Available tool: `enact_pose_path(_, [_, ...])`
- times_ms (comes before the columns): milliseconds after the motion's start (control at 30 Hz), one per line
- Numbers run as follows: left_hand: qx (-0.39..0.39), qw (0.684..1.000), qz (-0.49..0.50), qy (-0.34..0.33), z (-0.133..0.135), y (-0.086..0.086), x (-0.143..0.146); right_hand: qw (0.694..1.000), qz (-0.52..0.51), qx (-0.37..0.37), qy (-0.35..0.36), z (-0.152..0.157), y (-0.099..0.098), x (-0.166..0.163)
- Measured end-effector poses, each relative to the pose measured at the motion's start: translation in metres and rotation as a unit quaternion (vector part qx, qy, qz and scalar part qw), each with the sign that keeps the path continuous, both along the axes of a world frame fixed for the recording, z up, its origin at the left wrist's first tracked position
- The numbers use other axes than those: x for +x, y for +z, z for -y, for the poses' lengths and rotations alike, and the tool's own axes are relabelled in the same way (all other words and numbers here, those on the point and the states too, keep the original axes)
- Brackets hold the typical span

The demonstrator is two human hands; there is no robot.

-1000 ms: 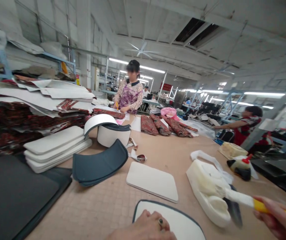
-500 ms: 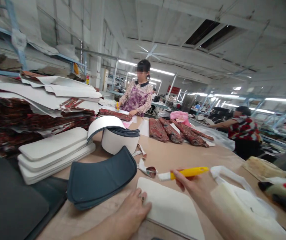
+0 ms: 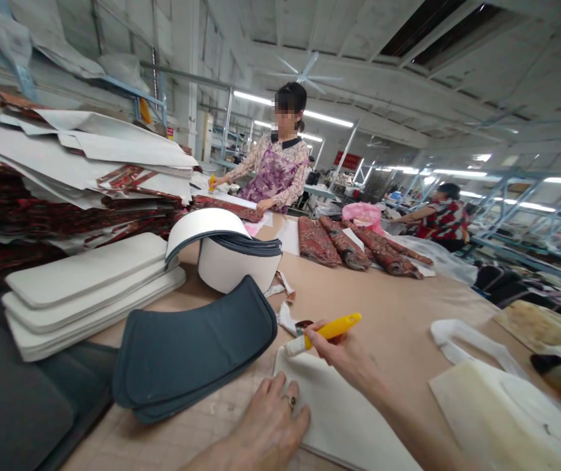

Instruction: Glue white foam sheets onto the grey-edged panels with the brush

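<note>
Yellow-handled brush (image 3: 326,330), white tip

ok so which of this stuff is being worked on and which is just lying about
In hand: white panel under the left hand; yellow-handled brush in the right hand, tip at the panel's far edge.
Lying about: dark blue curved pieces; stack of white panels; patterned fabric pieces; white strip.

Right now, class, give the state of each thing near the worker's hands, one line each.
white panel: lying flat on the table.
left hand: open, flat on the white panel's near edge.
right hand: shut on the yellow-handled brush.
yellow-handled brush: held, tip at the white panel's far corner.
dark grey pieces: stacked, lying loose.
white pads: stacked flat.
white band: coiled, standing on edge.
</note>
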State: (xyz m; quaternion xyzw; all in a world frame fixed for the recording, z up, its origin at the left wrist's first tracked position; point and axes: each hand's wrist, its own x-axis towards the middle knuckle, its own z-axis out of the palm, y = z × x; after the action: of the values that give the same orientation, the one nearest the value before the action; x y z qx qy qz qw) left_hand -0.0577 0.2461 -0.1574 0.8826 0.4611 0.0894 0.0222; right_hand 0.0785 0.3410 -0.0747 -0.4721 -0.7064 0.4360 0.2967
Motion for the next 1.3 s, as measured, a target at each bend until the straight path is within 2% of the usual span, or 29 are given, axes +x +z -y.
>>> enact_pose_path(133, [0.005,1.000,-0.017,-0.002,0.000,0.001,0.000,1.000,0.002,0.001,0.001,-0.003,-0.007,0.004])
enact_pose_path(267, [-0.007,1.000,-0.021,-0.004,0.001,0.008,0.000,0.999,0.016,0.013,-0.026,-0.006,-0.014,0.026])
enact_pose_path(367, [-0.013,1.000,-0.023,-0.008,0.001,0.011,-0.003,0.998,0.034,0.024,-0.053,-0.005,-0.012,0.054])
enact_pose_path(600, [0.018,1.000,-0.012,0.003,-0.002,0.004,-0.001,0.982,0.090,0.038,-0.165,0.006,-0.003,0.136])
enact_pose_path(667, [0.001,1.000,-0.015,0.010,-0.001,0.012,0.001,0.977,0.099,0.048,-0.185,0.010,-0.001,0.156])
enact_pose_path(767, [-0.050,0.999,0.007,0.012,0.002,0.035,-0.001,0.969,0.108,0.062,-0.211,0.019,0.009,0.170])
enact_pose_path(867, [-0.114,0.986,0.117,-0.021,-0.003,0.052,-0.014,0.970,0.087,0.076,-0.214,0.034,0.020,0.152])
enact_pose_path(933, [-0.147,0.968,0.201,-0.015,-0.011,0.053,-0.024,0.982,0.055,0.052,-0.175,0.046,0.025,0.124])
enact_pose_path(1000, [-0.169,0.954,0.248,0.019,-0.019,0.051,-0.033,0.994,0.031,0.003,-0.106,0.057,0.026,0.089])
enact_pose_path(1100, [-0.202,0.943,0.264,0.017,-0.028,0.050,-0.037,0.999,0.017,-0.040,-0.016,0.068,0.021,0.037])
enact_pose_path(1167, [-0.208,0.945,0.254,0.000,-0.029,0.054,-0.036,0.999,0.013,-0.042,0.017,0.070,0.017,0.012])
enact_pose_path(1233, [-0.214,0.949,0.232,0.002,-0.028,0.059,-0.033,0.999,0.017,-0.039,0.033,0.069,0.015,-0.001])
enact_pose_path(1300, [-0.214,0.954,0.211,0.016,-0.026,0.059,-0.032,0.998,0.031,-0.038,0.031,0.068,0.012,0.000])
